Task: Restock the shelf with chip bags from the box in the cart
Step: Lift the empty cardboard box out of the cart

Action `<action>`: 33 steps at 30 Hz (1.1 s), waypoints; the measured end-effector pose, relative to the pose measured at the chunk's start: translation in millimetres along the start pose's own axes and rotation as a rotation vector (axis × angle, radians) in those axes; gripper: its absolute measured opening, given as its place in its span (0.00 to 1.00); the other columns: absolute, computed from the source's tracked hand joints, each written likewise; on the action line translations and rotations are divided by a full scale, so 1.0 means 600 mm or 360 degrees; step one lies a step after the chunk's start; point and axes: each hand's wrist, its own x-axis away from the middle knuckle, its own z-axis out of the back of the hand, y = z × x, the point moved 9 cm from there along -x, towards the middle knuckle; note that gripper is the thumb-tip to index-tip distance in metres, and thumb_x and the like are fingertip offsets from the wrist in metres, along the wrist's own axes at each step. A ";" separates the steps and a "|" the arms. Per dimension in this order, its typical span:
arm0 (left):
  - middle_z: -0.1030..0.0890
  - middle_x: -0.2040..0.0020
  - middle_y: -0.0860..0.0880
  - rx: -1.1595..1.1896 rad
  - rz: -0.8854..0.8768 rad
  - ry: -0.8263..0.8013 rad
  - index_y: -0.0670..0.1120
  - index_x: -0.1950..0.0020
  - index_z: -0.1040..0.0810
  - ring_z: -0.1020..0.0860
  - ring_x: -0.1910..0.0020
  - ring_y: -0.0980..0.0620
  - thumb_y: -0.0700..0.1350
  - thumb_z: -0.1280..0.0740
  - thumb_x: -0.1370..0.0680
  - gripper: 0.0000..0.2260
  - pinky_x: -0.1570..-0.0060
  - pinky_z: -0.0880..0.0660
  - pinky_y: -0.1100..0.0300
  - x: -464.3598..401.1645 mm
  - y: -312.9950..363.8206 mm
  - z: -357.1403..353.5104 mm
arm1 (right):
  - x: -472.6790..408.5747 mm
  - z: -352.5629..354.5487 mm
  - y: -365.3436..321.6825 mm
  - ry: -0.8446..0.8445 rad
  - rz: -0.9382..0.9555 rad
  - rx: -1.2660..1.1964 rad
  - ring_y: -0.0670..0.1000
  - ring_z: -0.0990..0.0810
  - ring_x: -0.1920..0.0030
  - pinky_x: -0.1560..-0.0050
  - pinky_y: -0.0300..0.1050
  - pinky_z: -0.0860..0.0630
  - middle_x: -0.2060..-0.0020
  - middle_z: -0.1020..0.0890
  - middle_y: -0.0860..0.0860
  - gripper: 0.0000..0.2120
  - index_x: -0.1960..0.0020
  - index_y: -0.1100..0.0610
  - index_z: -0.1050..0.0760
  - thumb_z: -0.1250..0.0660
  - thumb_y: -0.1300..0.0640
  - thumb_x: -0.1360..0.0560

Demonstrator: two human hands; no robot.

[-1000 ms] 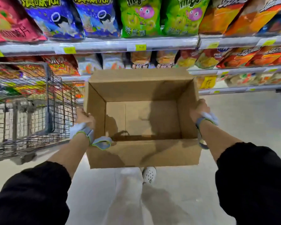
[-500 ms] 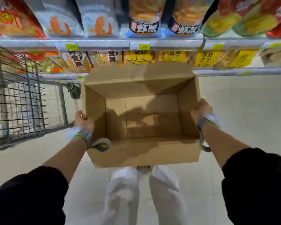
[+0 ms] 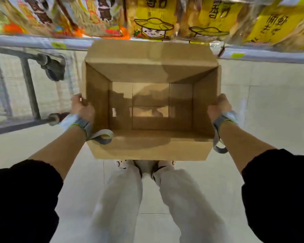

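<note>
An open brown cardboard box with nothing inside hangs low in front of my legs. My left hand grips its left wall near the rim. On the opposite wall my right hand grips the rim the same way. Chip bags in yellow and orange packs fill the bottom shelf just beyond the box. The wire cart's lower frame stands at the left, beside my left hand.
A cart wheel sits close to the box's left far corner. Pale floor tiles spread to the right of the box and under my feet. Both wrists wear grey straps.
The view has tilted further down and the box has dropped lower toward the floor. The upper shelves have left the frame; only the bottom shelf shows. Both hands keep their grip.
</note>
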 end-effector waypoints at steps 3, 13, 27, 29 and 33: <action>0.27 0.58 0.49 0.0022 -0.0016 -0.0038 0.47 0.33 0.32 0.24 0.49 0.42 0.39 0.41 0.23 0.18 0.47 0.26 0.49 -0.031 -0.007 -0.029 | -0.023 -0.024 0.006 -0.0011 -0.0033 -0.0008 0.64 0.22 0.48 0.55 0.48 0.31 0.45 0.22 0.57 0.15 0.42 0.49 0.35 0.43 0.57 0.29; 0.29 0.51 0.50 0.0020 0.0051 0.0104 0.49 0.30 0.34 0.30 0.51 0.51 0.38 0.42 0.21 0.20 0.47 0.30 0.55 -0.040 -0.020 -0.059 | -0.059 -0.054 -0.003 0.0049 -0.0048 -0.0084 0.62 0.24 0.54 0.56 0.49 0.31 0.48 0.22 0.57 0.13 0.46 0.51 0.36 0.45 0.60 0.30; 0.35 0.28 0.42 -0.0042 0.0049 -0.0138 0.50 0.24 0.44 0.33 0.31 0.39 0.46 0.35 0.24 0.30 0.32 0.33 0.47 -0.028 -0.008 -0.052 | -0.055 -0.053 -0.009 0.0012 -0.0055 -0.0129 0.62 0.26 0.38 0.38 0.53 0.29 0.36 0.26 0.57 0.20 0.33 0.56 0.38 0.41 0.57 0.24; 0.41 0.25 0.44 -0.0132 0.0029 -0.0145 0.51 0.24 0.46 0.36 0.29 0.39 0.50 0.35 0.24 0.32 0.31 0.35 0.45 -0.008 0.004 -0.041 | -0.040 -0.047 -0.017 0.0020 -0.0037 -0.0176 0.61 0.27 0.36 0.35 0.54 0.29 0.34 0.27 0.57 0.21 0.32 0.56 0.38 0.39 0.56 0.24; 0.44 0.23 0.46 -0.0222 -0.0045 -0.0208 0.54 0.24 0.48 0.37 0.28 0.39 0.56 0.37 0.25 0.33 0.31 0.36 0.42 0.031 0.033 -0.008 | 0.011 -0.026 -0.042 0.0009 0.0037 -0.0129 0.63 0.29 0.34 0.34 0.55 0.30 0.32 0.29 0.58 0.25 0.30 0.58 0.39 0.39 0.53 0.24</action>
